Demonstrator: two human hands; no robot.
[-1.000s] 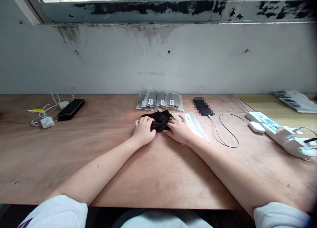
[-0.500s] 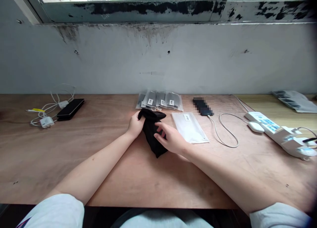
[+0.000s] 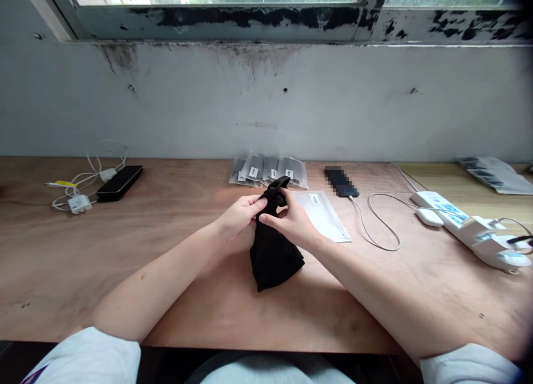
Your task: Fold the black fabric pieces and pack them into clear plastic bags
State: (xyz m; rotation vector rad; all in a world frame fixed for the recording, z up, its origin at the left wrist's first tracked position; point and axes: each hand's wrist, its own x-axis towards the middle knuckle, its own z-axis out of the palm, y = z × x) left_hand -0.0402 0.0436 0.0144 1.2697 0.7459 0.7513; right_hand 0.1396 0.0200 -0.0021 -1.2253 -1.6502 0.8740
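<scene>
A black fabric piece (image 3: 275, 262), possibly a soft garment, is pinched near its narrow top end between both hands. Its wider lower part droops toward me over the wooden table (image 3: 179, 273). My left hand (image 3: 239, 217) grips the fabric from the left side, and my right hand (image 3: 289, 220) grips it from the right. The fingers of both hands almost meet around the gathered cloth. Just beyond my right hand lies a transparent flat plastic bag (image 3: 322, 214) with a white label.
Beyond my hands stands a row of labelled sealed packets (image 3: 266, 171). A pixelated phone (image 3: 340, 181) is cabled at right, near a white power strip (image 3: 441, 209). A black phone (image 3: 120, 183) and tangled white cables (image 3: 80, 204) lie at left. A grey wall rises behind the table.
The black fabric has risen from a bunched heap on the table and now hangs gathered between both hands. Both hands have moved closer together, and the fabric's top now points away from me.
</scene>
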